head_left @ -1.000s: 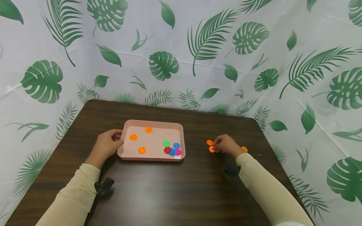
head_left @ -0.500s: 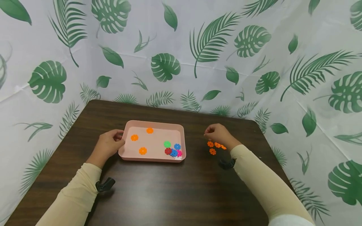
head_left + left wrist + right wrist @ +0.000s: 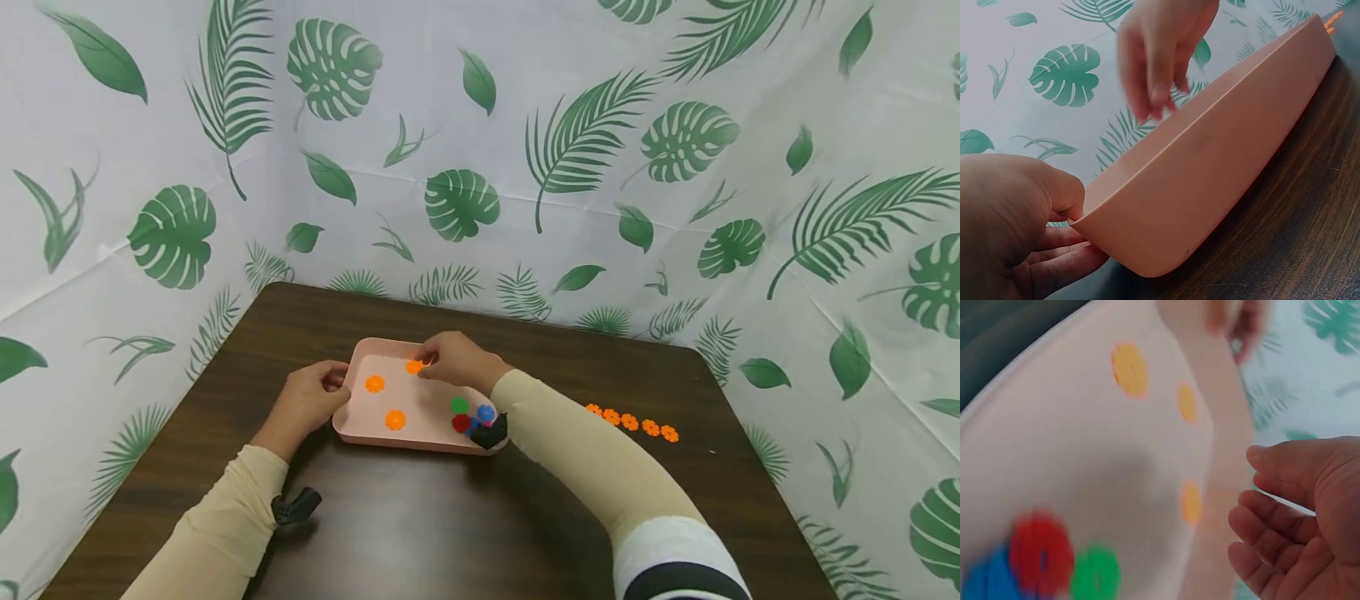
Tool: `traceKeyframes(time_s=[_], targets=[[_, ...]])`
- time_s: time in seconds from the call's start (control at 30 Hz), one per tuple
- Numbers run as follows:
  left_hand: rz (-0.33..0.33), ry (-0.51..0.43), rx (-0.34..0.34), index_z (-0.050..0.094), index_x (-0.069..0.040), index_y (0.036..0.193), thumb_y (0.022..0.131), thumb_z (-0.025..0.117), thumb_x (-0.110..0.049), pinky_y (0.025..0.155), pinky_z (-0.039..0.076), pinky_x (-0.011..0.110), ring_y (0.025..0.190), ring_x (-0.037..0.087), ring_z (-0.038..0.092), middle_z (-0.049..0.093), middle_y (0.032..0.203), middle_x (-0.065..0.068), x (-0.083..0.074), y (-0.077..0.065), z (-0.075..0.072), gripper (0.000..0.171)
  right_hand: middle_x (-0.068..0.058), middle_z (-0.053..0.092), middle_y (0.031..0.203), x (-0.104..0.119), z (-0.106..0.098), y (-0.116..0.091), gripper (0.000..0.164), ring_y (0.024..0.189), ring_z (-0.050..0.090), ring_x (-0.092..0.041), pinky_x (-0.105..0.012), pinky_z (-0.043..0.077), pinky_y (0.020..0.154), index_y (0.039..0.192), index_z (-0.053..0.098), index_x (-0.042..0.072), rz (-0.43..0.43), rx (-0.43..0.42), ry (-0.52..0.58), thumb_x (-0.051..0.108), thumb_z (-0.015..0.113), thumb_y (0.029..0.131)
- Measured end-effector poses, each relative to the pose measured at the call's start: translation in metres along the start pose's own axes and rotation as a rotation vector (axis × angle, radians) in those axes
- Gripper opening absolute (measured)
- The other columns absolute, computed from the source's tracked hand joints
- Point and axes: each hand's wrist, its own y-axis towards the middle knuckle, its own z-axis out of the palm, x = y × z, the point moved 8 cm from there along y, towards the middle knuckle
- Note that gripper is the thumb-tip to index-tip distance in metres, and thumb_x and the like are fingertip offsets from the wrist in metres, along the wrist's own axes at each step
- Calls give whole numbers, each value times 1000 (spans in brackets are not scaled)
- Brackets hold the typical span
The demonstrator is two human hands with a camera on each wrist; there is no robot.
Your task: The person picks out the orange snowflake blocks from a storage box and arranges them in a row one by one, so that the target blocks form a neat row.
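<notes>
My left hand point(image 3: 311, 400) grips the left rim of a shallow pink tray point(image 3: 1210, 156), thumb over the edge and fingers underneath. Inside the tray lie three orange flower-shaped discs point(image 3: 395, 419), spread over its left part. A green disc point(image 3: 460, 405), a red disc point(image 3: 461, 423) and blue discs point(image 3: 486, 413) cluster at its right end, partly hidden by the wrist device. My right hand point(image 3: 459, 363) hovers above the tray's back side, beside the farthest orange disc point(image 3: 415, 367). Its thumb and fingers stand apart in the right wrist view point(image 3: 1291, 512), nothing between them.
A row of several orange discs point(image 3: 630, 422) lies on the dark wooden table point(image 3: 420, 517), right of the tray; the right sleeve point(image 3: 592, 450) passes in front of its left end. A leaf-patterned sheet point(image 3: 465, 275) hangs behind the table.
My right hand has moved left from the orange discs on the table to over the tray. More of the row on the table now shows. The left hand keeps its hold on the tray.
</notes>
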Motion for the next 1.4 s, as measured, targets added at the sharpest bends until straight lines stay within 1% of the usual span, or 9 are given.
traceKeyframes(time_s=[0.23, 0.4, 0.47, 0.6, 0.73, 0.9, 1.1, 1.23, 1.4], targets=[[63, -11, -19, 67, 2, 128, 87, 68, -13, 82, 59, 42, 89, 26, 67, 72, 100, 14, -4, -2, 7, 44, 1, 71, 114, 21, 50, 38, 37, 97, 63, -11, -24, 54, 88, 126, 73, 11, 29, 68, -43, 24, 79, 92], [91, -37, -15, 69, 2, 125, 85, 70, -11, 76, 57, 36, 86, 23, 67, 72, 95, 11, -6, -3, 13, 42, 1, 67, 86, 39, 66, 42, 19, 82, 55, -13, -21, 47, 78, 112, 76, 7, -46, 79, -92, 12, 74, 94], [105, -35, -19, 69, 2, 124, 85, 70, -11, 76, 57, 36, 85, 23, 68, 73, 94, 11, -6, -2, 14, 41, 0, 55, 71, 45, 67, 42, 10, 73, 49, -15, -22, 41, 69, 100, 76, 6, -94, 68, -109, 4, 69, 93], [126, -26, -34, 70, 1, 124, 85, 69, -12, 77, 58, 38, 85, 23, 69, 73, 93, 10, -7, 2, 15, 40, 2, 41, 64, 45, 64, 42, 13, 66, 44, -16, -22, 37, 61, 87, 73, 5, -93, 50, -86, -1, 64, 94], [119, -31, -35, 69, 1, 124, 86, 69, -12, 79, 58, 39, 87, 25, 69, 74, 95, 12, -7, 3, 14, 41, 2, 52, 72, 42, 60, 42, 5, 74, 51, -17, -22, 42, 67, 96, 73, 4, -43, 65, -87, 4, 68, 95], [104, -28, -31, 69, 2, 125, 87, 70, -13, 80, 59, 42, 87, 25, 69, 74, 96, 13, -5, 3, 14, 41, -1, 60, 82, 38, 61, 43, 10, 81, 55, -18, -23, 45, 74, 104, 72, 4, -9, 95, -124, 8, 70, 95], [97, -34, -29, 69, 2, 124, 86, 70, -12, 78, 59, 39, 86, 25, 68, 74, 95, 13, -4, 3, 14, 41, 0, 64, 89, 36, 62, 45, 14, 81, 56, -16, -22, 46, 74, 109, 68, 8, -37, 83, -118, 7, 70, 95], [96, -28, -43, 69, 2, 124, 86, 70, -12, 77, 59, 39, 86, 25, 69, 74, 95, 14, -3, 3, 9, 41, 0, 67, 93, 34, 58, 46, 12, 82, 58, -16, -23, 50, 74, 105, 69, 12, -35, 67, -49, 4, 64, 97], [70, -10, -54, 68, 2, 127, 87, 69, -13, 82, 59, 44, 89, 27, 68, 73, 100, 15, 0, 3, 2, 42, 0, 64, 88, 29, 39, 48, 11, 80, 56, -15, -21, 50, 71, 90, 70, 15, -34, 13, -48, 5, 75, 89]])
